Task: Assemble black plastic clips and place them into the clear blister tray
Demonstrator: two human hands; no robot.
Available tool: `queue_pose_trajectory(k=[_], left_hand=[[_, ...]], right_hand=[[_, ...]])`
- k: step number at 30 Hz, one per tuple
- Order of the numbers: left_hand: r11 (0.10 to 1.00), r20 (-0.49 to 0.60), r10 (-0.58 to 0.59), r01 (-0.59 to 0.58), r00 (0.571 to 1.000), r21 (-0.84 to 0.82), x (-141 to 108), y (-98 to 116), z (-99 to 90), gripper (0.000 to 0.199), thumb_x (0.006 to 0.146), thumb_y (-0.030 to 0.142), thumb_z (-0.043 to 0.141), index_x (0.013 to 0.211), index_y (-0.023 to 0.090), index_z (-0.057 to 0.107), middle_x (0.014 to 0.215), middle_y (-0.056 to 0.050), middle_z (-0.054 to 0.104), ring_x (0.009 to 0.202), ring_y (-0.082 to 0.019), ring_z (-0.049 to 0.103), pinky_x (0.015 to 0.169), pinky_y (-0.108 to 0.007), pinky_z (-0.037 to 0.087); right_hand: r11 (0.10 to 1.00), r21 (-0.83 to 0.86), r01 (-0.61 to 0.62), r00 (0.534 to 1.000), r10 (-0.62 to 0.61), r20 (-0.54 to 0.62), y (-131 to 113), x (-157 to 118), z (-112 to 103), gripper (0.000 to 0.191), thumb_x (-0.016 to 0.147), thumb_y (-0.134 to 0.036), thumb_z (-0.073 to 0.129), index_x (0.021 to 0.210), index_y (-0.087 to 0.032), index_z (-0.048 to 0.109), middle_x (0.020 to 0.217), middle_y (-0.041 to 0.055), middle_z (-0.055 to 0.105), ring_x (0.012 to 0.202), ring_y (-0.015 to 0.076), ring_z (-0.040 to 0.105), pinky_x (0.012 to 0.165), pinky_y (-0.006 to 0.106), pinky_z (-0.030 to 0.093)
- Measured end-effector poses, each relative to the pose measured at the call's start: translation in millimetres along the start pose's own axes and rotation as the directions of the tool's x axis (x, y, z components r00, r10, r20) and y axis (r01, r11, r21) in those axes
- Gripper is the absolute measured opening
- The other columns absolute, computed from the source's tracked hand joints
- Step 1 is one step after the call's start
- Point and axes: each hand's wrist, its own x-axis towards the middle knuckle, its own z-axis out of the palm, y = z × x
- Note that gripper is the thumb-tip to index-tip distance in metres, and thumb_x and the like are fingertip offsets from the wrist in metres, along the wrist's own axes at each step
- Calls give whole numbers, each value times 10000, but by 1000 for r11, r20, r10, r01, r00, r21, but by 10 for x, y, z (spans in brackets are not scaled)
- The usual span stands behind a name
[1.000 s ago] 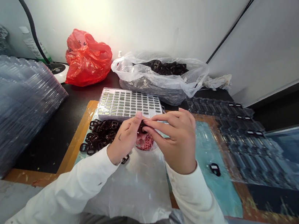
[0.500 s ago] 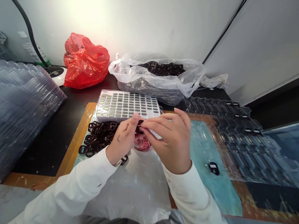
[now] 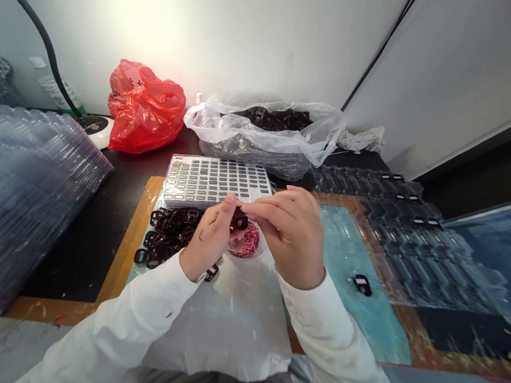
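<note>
- Two bare hands work over the bench point(image 3: 147, 152): the left hand point(image 3: 209, 239) and right hand point(image 3: 289, 237), fingers point(image 3: 262, 210) closed, pinch a dark brown buckle point(image 3: 240, 219) between them.
- One round clear dish point(image 3: 259, 252) sits just beneath, holding pink pieces point(image 3: 245, 241).
- Dark buckles point(image 3: 168, 230) lie heaped left of it.
- Far back, a clear plastic bag point(image 3: 261, 148) holds dark buckles point(image 3: 274, 118); a red plastic bag point(image 3: 143, 111) sits to its left.
- Nearer, a tray of grey rectangles point(image 3: 216, 183) lies just beyond the hands.

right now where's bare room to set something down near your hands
Bare black tabletop lies between the stacked clear trays and the mat's orange border. The teal mat is open right of the right hand, beside one dark buckle. Crowded around the left hand: dark buckles, pink pieces, gridded tray.
</note>
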Motion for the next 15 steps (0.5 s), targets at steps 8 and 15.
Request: queue_pose_trajectory(k=[8, 15], left_hand=[[999, 17, 35, -35, 999, 37, -21, 65, 10, 599, 813, 728, 471, 702, 151, 588, 533, 11, 438, 515, -99, 458, 510, -207, 418], [999, -6, 33, -33, 999, 21, -20, 51, 11, 592, 785, 726, 525, 662, 151, 588, 532, 0, 436, 510, -102, 435, 479, -214, 383]], right_hand=[[996, -78, 36, 999, -36, 3, -31, -19, 10, 177, 903, -129, 616, 904, -278, 711, 892, -56, 737, 870, 160, 574, 990, 380, 369], [995, -104, -2, 1000, 2, 5, -59, -12, 4, 200, 901, -120, 608, 876, -287, 714, 866, -52, 729, 872, 169, 559, 1000, 388, 361]])
